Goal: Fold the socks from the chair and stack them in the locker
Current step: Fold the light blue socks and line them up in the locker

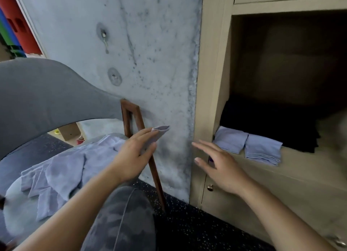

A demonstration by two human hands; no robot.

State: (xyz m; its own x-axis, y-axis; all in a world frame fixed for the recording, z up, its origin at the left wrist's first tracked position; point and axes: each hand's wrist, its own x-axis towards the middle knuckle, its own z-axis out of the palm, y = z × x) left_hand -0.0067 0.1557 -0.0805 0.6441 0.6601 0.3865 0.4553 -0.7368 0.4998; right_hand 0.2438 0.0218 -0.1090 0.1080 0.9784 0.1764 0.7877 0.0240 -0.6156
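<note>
The left hand (134, 153) holds a folded sock (158, 133), its fingers (144, 133) laid flat along one face and the thumb pressing the other, so the pale lilac cloth is pinched between them; the sock's free end sticks out past the fingertips, up and to the right, and its long axis runs roughly along the line of the fingers, towards the locker (212, 82). The right hand (221, 168) is empty, fingers spread and relaxed, just in front of the locker's lower left corner and nearer the opening than the left; it is not touching the cloth.

Two folded socks (247, 144) already lie side by side on the front edge of the locker shelf, touching each other, their outer ends drooping slightly over the lip; a dark folded garment (272, 127) fills the shelf behind them. The rest of the unfolded socks (56, 170) lie in a loose heap on the chair (37, 93) to the left, well apart from the shelf; how many there are I cannot tell, since they overlap.

The held sock lies left of the stack with the concrete wall (150, 63) behind it; I judge the coming move to be a carry rightwards past the locker's side panel, landing on or beside the two folded ones; the right hand is better placed to steady them.
</note>
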